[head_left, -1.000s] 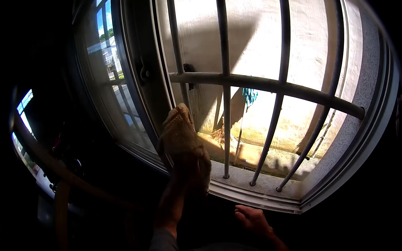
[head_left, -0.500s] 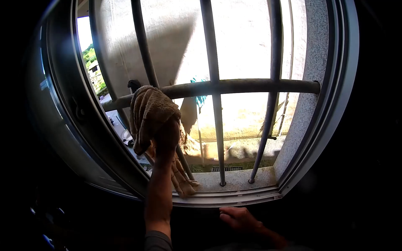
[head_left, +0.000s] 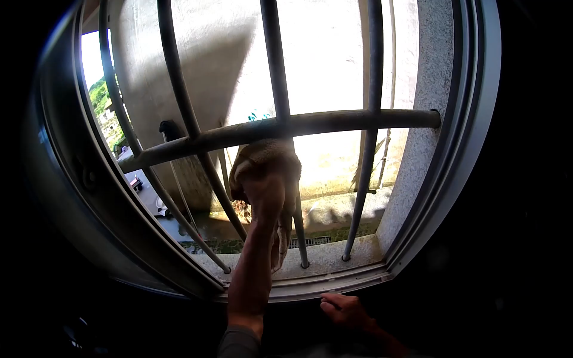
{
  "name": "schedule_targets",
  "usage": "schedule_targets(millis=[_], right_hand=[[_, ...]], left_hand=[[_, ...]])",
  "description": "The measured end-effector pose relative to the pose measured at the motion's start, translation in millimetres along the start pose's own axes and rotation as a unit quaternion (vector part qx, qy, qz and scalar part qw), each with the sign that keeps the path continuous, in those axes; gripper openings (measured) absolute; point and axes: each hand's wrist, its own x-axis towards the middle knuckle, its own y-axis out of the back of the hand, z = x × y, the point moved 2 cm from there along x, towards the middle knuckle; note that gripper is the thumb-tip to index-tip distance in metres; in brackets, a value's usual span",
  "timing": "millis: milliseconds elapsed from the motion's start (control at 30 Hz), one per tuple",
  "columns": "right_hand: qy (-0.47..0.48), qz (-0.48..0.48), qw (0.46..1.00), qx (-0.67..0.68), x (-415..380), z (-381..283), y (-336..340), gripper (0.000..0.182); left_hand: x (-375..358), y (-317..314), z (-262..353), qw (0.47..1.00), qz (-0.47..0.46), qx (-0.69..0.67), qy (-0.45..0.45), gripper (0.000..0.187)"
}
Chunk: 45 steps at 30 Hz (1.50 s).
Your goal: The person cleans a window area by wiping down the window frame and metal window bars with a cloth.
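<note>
While the left hand (head_left: 266, 194) clamps cloth (head_left: 271, 154) by the crossbar (head_left: 346, 120), I cannot tell the grip of the right hand (head_left: 346, 310).

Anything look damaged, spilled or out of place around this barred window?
Nothing clearly stands out. The horizontal bar looks curved, probably lens distortion; the left hand holds a cloth, and dark areas hide detail.
</note>
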Motion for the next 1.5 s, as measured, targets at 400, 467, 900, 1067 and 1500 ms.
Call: schedule_targets(millis=[400,467,900,1067,1500], right_hand=[[0.044,0.109,0.993,0.007,46,-39,31,0.031],[0.066,0.176,0.981,0.053,80,-61,44,0.027],[0.187,0.253,0.920,0.233,258,-106,65,0.022],[0.302,0.272,0.894,0.188,258,-111,65,0.012],[0.162,0.239,0.911,0.293,257,-98,72,0.022]], left_hand=[[-55,100,-69,0.992,0.015,0.111,-0.054,0.036],[-65,110,-75,0.995,0.036,0.087,0.030,0.044],[-102,126,-30,0.852,-0.108,-0.471,0.203,0.052],[-112,139,-27,0.879,-0.009,-0.397,0.263,0.053],[-105,124,-14,0.862,-0.038,-0.440,0.250,0.052]])
